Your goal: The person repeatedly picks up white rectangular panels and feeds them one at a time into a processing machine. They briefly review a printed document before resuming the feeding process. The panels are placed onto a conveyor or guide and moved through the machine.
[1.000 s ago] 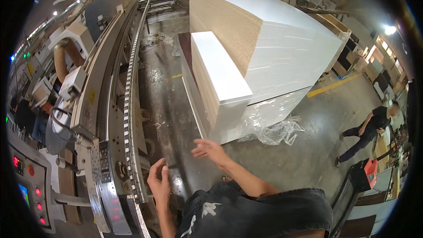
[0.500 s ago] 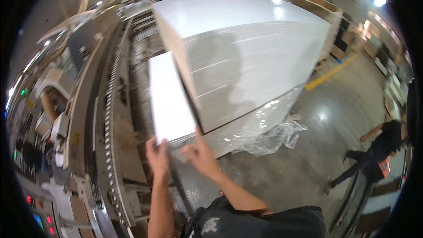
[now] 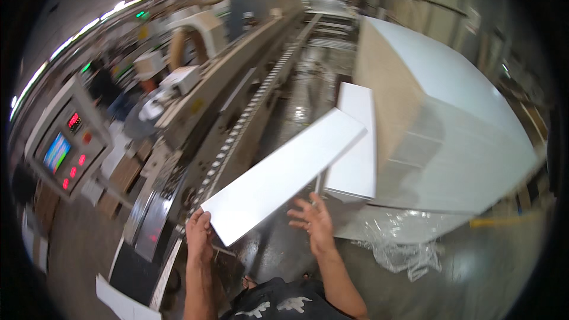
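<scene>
My left hand (image 3: 200, 236) grips the near left corner of a long white panel (image 3: 284, 175), thumb on top. The panel slants up to the right, and its far end overlaps a stack of similar narrow white panels (image 3: 351, 166). My right hand (image 3: 314, 225) is below the panel's right edge, fingers spread and holding nothing. Just right of the narrow stack rises a tall block of large white sheets (image 3: 456, 154) with a tan side face.
A long machine with a toothed conveyor track (image 3: 237, 133) runs along the left. Its control box (image 3: 68, 142) has a lit screen and red buttons. Clear plastic wrap (image 3: 406, 249) hangs at the big stack's base. A white strip (image 3: 124, 299) lies at lower left.
My left hand has drawn one panel off the narrow stack and swung it left toward the machine. My right hand has come away from the stack. The view has turned left.
</scene>
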